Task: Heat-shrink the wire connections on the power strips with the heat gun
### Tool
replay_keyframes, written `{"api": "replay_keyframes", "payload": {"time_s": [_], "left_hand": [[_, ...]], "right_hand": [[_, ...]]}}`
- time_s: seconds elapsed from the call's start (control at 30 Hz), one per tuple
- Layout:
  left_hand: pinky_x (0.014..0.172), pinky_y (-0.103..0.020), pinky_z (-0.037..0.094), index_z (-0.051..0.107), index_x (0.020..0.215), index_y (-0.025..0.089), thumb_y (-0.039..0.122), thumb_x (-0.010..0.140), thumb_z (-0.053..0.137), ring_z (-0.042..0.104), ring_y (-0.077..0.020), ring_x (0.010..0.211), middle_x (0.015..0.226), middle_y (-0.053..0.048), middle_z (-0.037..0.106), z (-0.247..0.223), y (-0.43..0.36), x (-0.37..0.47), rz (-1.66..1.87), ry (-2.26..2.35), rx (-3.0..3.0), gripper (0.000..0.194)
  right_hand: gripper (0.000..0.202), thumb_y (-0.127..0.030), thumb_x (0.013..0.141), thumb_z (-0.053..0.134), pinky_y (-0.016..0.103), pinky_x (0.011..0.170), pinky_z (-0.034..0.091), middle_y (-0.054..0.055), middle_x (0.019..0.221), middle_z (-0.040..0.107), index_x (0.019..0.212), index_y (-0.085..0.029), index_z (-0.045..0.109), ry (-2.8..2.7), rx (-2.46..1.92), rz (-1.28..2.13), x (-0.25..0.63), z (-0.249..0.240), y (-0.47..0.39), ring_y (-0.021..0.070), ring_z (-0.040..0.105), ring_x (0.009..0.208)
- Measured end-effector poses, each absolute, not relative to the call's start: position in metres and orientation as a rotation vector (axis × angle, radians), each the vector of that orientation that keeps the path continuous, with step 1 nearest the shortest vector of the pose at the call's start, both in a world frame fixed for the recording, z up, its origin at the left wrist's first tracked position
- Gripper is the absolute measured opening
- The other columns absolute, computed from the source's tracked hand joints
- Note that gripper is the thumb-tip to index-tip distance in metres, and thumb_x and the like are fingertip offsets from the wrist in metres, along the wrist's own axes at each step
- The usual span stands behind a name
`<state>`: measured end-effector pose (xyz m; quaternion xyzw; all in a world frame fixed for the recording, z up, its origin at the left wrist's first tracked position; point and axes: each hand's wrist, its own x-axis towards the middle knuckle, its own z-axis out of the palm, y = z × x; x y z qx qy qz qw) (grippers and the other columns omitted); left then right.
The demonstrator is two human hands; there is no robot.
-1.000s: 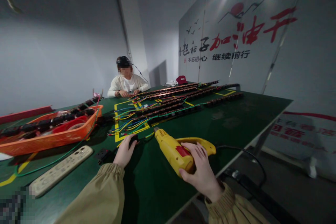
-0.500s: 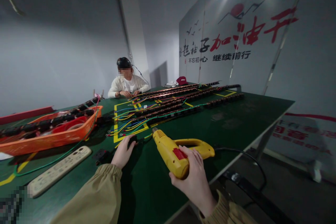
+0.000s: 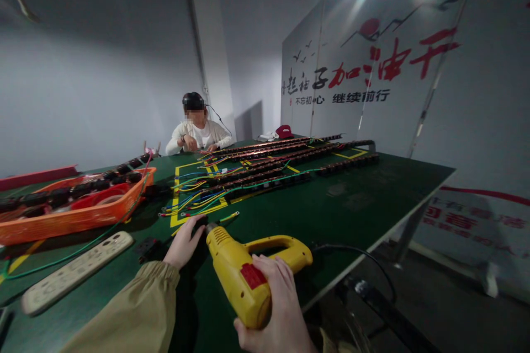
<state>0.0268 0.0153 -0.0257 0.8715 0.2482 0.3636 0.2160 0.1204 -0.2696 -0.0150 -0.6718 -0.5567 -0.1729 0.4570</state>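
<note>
My right hand [image 3: 277,303] is wrapped round the rear of the body of a yellow heat gun [image 3: 234,265] with a red label. Its metal nozzle points up and left, close beside the fingers of my left hand [image 3: 184,245]. My left hand is closed on a dark cable; a green-and-yellow wire end [image 3: 229,218] with a ring terminal shows past the nozzle. The held part is mostly hidden by my fingers and the nozzle. A black cord [image 3: 356,248] runs from the heat gun's handle over the table edge.
Several dark wire harnesses [image 3: 281,162] with coloured leads lie across the green table [image 3: 414,176]. At the left are an orange basket [image 3: 83,226] of black parts and a white power strip [image 3: 78,273]. Across the table sits a person [image 3: 201,135] with both hands near the harness ends.
The heat gun has moved left with my right hand, bringing its nozzle right up beside my left fingers. The person across the table has raised one hand slightly.
</note>
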Motion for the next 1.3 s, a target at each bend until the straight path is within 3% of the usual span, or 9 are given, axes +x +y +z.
{"api": "replay_keyframes", "payload": {"time_s": [0.97, 1.3], "left_hand": [[0.1, -0.044, 0.042, 0.053, 0.113, 0.019, 0.039, 0.086, 0.043, 0.055, -0.0226, 0.113, 0.118, -0.009, 0.061, -0.028, 0.013, 0.026, 0.969, 0.685, 2.381, 0.036], [0.1, -0.042, 0.042, 0.055, 0.113, 0.019, 0.038, 0.086, 0.044, 0.055, -0.022, 0.113, 0.118, -0.009, 0.061, -0.029, 0.015, 0.027, 0.996, 0.668, 2.401, 0.035]], "right_hand": [[0.07, -0.031, 0.064, 0.066, 0.051, 0.1, 0.033, 0.008, 0.12, 0.052, 0.126, -0.02, 0.037, -1.232, -1.825, -0.56, 0.175, -0.021, -0.277, 0.03, 0.046, 0.114], [0.078, -0.026, 0.054, 0.066, 0.049, 0.095, 0.036, 0.009, 0.117, 0.053, 0.125, -0.019, 0.036, -1.258, -1.771, -0.625, 0.145, -0.023, -0.272, 0.0327, 0.047, 0.109]]}}
